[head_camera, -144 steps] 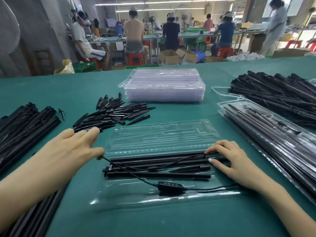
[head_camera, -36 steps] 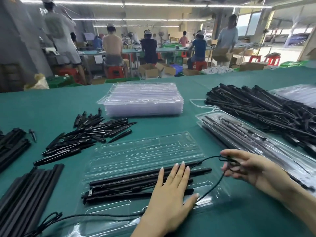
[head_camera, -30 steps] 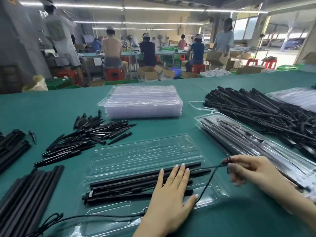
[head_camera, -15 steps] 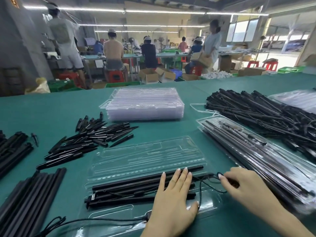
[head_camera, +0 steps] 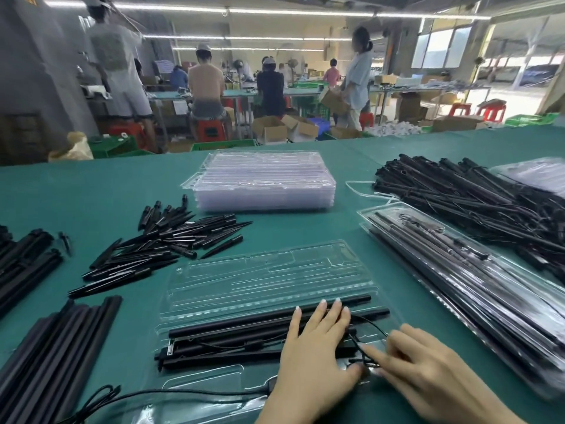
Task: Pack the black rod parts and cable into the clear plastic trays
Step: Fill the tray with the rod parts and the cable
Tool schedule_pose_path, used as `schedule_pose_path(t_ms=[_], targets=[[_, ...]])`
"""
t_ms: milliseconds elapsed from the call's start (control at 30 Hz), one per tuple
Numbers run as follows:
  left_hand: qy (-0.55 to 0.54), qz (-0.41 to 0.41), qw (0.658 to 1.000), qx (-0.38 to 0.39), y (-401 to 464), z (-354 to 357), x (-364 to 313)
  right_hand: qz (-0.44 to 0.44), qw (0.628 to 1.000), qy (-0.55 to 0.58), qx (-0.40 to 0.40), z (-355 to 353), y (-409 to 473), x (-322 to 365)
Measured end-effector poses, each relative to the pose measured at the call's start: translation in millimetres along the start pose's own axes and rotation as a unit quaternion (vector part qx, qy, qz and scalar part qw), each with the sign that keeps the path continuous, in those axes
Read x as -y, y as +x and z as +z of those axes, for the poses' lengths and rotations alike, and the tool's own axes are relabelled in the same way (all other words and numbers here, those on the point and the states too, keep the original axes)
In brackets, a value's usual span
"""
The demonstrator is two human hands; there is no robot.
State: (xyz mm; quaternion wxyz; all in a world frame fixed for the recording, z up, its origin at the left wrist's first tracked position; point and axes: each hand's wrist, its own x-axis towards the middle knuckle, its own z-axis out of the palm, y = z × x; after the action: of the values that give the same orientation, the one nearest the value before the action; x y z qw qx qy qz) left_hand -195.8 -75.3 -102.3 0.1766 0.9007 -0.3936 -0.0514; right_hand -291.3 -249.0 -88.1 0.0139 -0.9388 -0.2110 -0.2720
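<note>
My left hand [head_camera: 308,359] lies flat with straight fingers on the black rods [head_camera: 244,333] in the open clear tray [head_camera: 263,276], near me on the green worktop [head_camera: 91,191]. My right hand [head_camera: 428,371] is just beside it at the right end of the tray, fingers down on the thin black cable [head_camera: 367,324], but it is blurry and I cannot tell if my grip has hold of it. A stack of clear trays [head_camera: 263,182] sits far off, and loose rods [head_camera: 477,197] lie right.
</note>
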Motion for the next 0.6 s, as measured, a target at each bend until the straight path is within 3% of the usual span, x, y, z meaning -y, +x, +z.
schedule_pose_path(t_ms=[133, 200, 267, 367, 467, 533, 600], targets=[[0.031, 0.021, 0.999, 0.011, -5, 0, -1, -0.05, 0.996, -0.014, 0.066, -5, 4, -7], [0.062, 0.026, 0.997, -0.029, -6, 1, 0, -0.035, 0.996, 0.016, 0.078, -8, 7, -9], [0.101, 0.029, 0.991, -0.085, -6, 0, 0, 0.03, 0.995, 0.089, 0.046, -10, 9, -11], [0.039, 0.031, 0.999, -0.011, -6, 3, 0, 0.183, 0.966, 0.176, -0.044, -10, 6, -8], [0.046, 0.029, 0.999, -0.003, -6, 3, 0, 0.317, 0.911, 0.252, -0.082, -3, 4, -1], [0.045, 0.028, 0.999, -0.003, -7, 2, -1, 0.302, 0.905, 0.291, -0.068, -5, 8, 1], [0.049, 0.023, 0.999, 0.008, -7, 2, -1, 0.246, 0.93, 0.27, -0.03, -10, 14, -4]])
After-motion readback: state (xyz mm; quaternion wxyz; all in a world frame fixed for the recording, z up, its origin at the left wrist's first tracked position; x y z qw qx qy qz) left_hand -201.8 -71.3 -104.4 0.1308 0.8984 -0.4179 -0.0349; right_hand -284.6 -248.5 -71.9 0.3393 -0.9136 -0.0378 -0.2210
